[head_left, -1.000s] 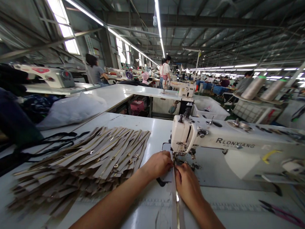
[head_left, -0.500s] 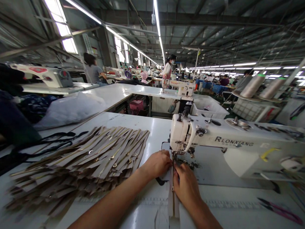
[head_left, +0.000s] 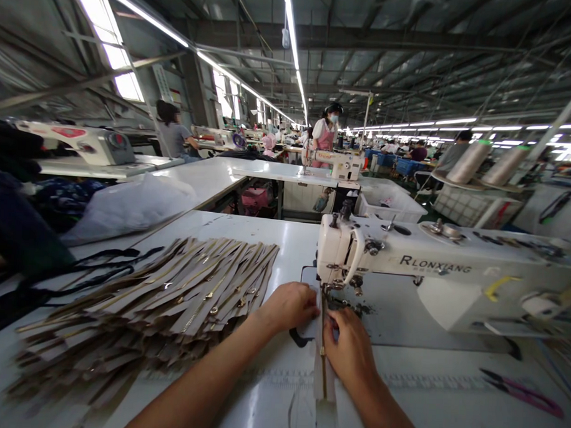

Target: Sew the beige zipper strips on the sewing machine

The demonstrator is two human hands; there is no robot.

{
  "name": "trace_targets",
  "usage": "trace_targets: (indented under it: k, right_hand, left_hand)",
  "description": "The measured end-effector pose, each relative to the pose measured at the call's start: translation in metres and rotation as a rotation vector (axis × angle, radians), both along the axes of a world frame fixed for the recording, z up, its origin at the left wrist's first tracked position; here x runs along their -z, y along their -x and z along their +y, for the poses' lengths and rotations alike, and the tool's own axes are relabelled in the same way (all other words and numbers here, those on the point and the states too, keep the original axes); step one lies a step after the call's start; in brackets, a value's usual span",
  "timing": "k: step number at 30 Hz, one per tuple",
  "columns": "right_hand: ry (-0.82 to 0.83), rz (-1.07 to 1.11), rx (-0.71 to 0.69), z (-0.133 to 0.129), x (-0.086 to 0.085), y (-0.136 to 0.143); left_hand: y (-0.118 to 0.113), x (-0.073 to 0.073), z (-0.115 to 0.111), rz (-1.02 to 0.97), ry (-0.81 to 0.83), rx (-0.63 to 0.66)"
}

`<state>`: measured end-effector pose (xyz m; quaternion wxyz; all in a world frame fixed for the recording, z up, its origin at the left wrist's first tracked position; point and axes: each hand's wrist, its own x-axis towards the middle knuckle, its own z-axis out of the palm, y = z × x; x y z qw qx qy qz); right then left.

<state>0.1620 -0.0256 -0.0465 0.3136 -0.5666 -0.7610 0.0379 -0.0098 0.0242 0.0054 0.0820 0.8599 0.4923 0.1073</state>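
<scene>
A grey zipper strip [head_left: 323, 381] with gold teeth runs from under the needle area of the white sewing machine [head_left: 343, 256] toward me. My left hand [head_left: 295, 307] is at the strip's left edge near the presser foot, its fingers curled; what its fingertips grip is too small to make out. On the right edge, just below the foot, my right hand [head_left: 349, 341] pinches the strip between thumb and forefinger. A gold slider shows on the strip beside my right thumb. Left of my hands lies a heap of similar zipper strips [head_left: 202, 298].
Pink-handled snips [head_left: 525, 392] lie at the right on the table [head_left: 260, 400]. Dark straps [head_left: 101, 264] and a white plastic bag [head_left: 136, 202] are at the left. Behind the machine are a white bin [head_left: 391, 202], thread cones [head_left: 472, 161] and a person in pink [head_left: 323, 135].
The strip's near end has moved slightly away from me. My left fingers have shifted slightly left and down from the foot. The person in pink has moved right.
</scene>
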Motion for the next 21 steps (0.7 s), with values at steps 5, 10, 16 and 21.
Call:
trace_targets:
  k: [5,10,16,21]
  right_hand:
    - [0.034,-0.012,0.004,-0.003,-0.004,0.001]
    - [0.055,-0.02,-0.191,-0.006,-0.011,0.001]
    - [0.035,0.006,-0.274,-0.007,-0.009,0.002]
    - [-0.111,0.07,-0.252,-0.003,0.005,-0.002]
  left_hand:
    - [0.0,-0.001,-0.002,-0.001,0.004,-0.01]
    - [0.006,-0.01,-0.007,-0.015,0.15,-0.029]
    - [0.01,-0.022,-0.013,0.023,0.26,-0.111]
    - [-0.005,-0.021,-0.019,0.043,0.282,-0.221]
